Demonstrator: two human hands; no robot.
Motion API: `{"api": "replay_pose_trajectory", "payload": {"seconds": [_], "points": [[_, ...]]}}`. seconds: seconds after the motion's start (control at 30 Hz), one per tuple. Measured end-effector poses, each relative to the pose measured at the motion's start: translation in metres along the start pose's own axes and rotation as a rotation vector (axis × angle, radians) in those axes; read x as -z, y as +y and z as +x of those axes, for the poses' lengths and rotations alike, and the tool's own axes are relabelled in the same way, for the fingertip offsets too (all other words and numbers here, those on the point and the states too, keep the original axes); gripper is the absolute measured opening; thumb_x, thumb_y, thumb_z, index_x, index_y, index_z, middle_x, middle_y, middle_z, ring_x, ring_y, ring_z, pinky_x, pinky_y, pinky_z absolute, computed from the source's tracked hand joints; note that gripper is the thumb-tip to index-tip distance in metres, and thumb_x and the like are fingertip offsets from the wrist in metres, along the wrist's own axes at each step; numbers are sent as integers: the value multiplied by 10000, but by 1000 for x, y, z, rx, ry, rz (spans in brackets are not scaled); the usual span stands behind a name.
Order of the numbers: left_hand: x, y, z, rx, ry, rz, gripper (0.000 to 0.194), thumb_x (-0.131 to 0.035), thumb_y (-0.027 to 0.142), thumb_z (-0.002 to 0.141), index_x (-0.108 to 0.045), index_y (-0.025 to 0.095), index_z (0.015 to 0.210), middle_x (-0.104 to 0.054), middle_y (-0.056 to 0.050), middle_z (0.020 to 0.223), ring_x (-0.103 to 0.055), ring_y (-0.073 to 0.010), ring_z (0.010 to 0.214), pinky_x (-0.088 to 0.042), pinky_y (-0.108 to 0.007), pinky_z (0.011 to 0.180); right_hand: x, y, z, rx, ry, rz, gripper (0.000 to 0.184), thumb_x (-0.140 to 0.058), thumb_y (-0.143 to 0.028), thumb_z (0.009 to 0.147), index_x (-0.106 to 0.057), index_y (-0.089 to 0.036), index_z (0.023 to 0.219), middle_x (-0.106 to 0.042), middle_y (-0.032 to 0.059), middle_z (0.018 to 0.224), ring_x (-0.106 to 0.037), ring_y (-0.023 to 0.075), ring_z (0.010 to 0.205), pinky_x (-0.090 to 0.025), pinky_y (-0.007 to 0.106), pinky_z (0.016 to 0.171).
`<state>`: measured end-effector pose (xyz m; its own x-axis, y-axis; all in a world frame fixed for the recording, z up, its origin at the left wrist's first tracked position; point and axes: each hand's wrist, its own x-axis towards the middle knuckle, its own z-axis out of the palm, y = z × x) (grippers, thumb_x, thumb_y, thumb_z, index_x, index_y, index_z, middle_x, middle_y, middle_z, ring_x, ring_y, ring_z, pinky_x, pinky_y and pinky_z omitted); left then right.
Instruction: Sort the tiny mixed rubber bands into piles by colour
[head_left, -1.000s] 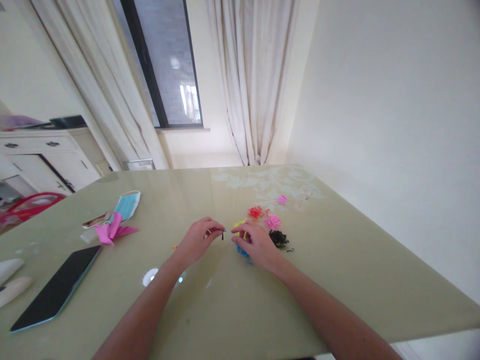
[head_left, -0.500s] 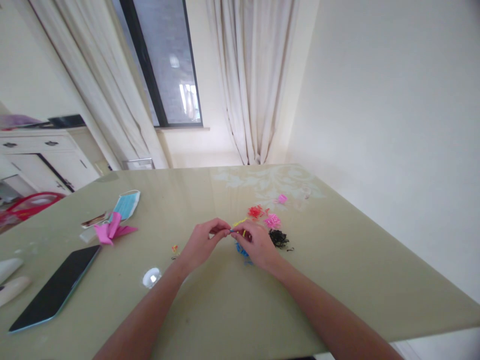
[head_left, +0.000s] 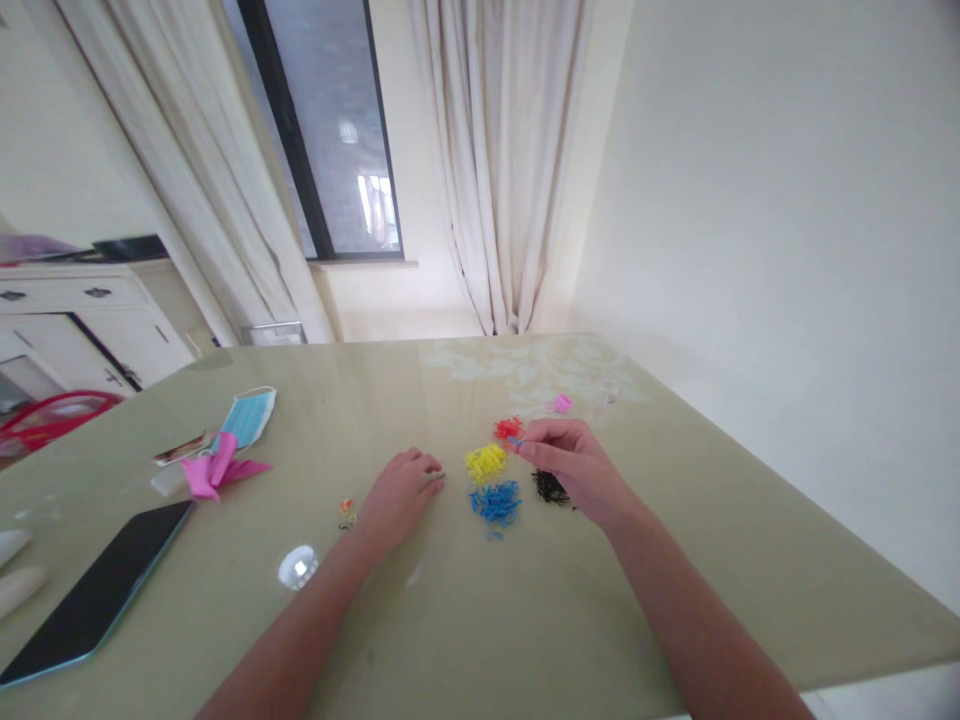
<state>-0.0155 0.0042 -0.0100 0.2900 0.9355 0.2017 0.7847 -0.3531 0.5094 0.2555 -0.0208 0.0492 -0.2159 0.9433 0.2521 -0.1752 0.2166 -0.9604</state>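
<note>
My right hand [head_left: 574, 465] is raised over the piles, thumb and forefinger pinching a small blue rubber band [head_left: 514, 441]. Below it are a red pile of bands [head_left: 508, 428] and a black pile [head_left: 550, 487], the black one partly covered by the hand. A yellow pile [head_left: 487, 462] and a blue pile [head_left: 496, 503] lie between my two hands. My left hand [head_left: 401, 490] rests low at the table, fingers curled together; a thin, dull sliver shows at its fingertips, too small to name. Beside its wrist are a few orange and dark bits [head_left: 346, 510].
A clear round glass-like object [head_left: 298, 567] sits by my left forearm. Farther left lie a dark tablet [head_left: 97, 590], a pink folded paper [head_left: 221, 468] and a blue face mask [head_left: 249, 415]. A small pink item [head_left: 562, 403] lies beyond my right hand. A wall borders the table's right.
My hands have parted: the right moved right with the blue band, the left drew slightly back and down. The yellow and blue piles are uncovered; the pink pile is now hidden.
</note>
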Motion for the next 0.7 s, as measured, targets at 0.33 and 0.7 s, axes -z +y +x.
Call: {"api": "replay_pose_trajectory", "payload": {"seconds": [0.33,0.7], "points": [[-2,-4,1,30,-80,78,167,-486,188,953,-623,191,856,-682,-91,962,-645,-243,936,-454,-345,851,17,-9,1,26,-78,-396,218,-807,-403,846,-814,-187,819,-727,32,758,-595,158,686,-433,283,650],[1,2,2,24,-14,-541,265,-613,444,906,-699,203,978,-758,-47,913,-695,-217,857,-526,-329,798,-2,27,5,89,-294,-1162,94,-765,-234,895,-844,-215,847,-749,45,853,-634,185,826,-410,289,724]]}}
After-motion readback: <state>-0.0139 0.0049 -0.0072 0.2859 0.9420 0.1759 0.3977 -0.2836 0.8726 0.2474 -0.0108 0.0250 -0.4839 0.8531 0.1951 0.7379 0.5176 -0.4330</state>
